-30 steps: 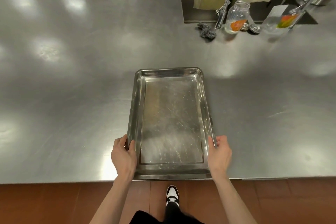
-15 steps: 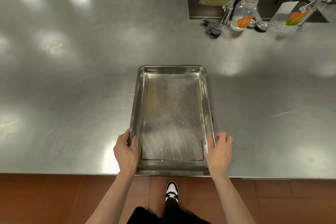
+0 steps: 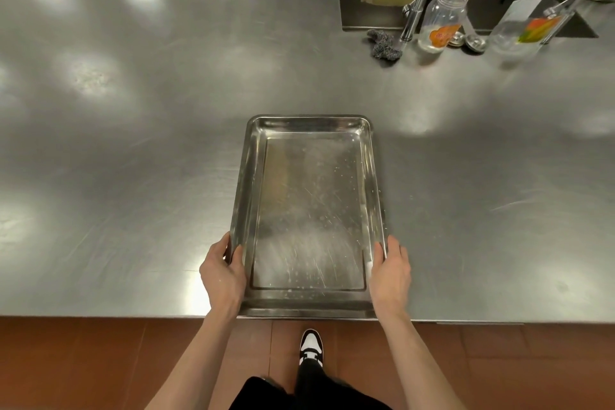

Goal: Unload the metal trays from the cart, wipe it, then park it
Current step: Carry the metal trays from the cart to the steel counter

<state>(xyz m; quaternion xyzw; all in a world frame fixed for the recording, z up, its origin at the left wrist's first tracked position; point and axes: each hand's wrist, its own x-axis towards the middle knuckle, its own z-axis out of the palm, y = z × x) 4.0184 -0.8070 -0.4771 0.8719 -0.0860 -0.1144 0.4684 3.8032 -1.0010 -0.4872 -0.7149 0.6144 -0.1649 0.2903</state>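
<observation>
Both hands grip one metal tray (image 3: 311, 210) at the steel desk's (image 3: 133, 143) near edge: left hand (image 3: 222, 271) on its left rim, right hand (image 3: 390, 271) on its right. Released there, its near end risks tipping toward the floor.
</observation>
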